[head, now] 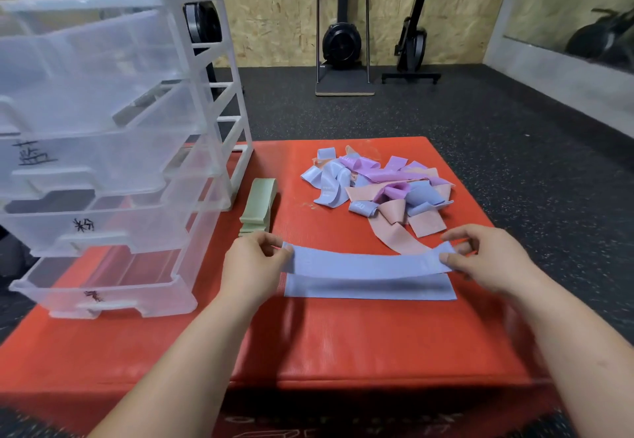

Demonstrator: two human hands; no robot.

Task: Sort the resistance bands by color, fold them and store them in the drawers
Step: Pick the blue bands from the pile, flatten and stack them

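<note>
Both hands pinch a flat blue band (pixel 368 264) by its ends, left hand (pixel 252 262) and right hand (pixel 487 259), stretched just above a second blue band (pixel 370 288) lying flat on the red ribbed mat (pixel 343 341). Beyond, a tangled pile (pixel 377 185) of blue, purple and pink bands. Folded green bands (pixel 259 204) lie beside the clear plastic drawer unit (pixel 113 149), drawers pulled out.

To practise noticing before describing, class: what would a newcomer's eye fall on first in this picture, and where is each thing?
At the front of the red mat, the left hand and right hand each pinch an end of a blue band, held between them. Behind it lies a tangled pile of blue, purple and pink bands; a clear drawer unit stands on the mat's left.
</note>
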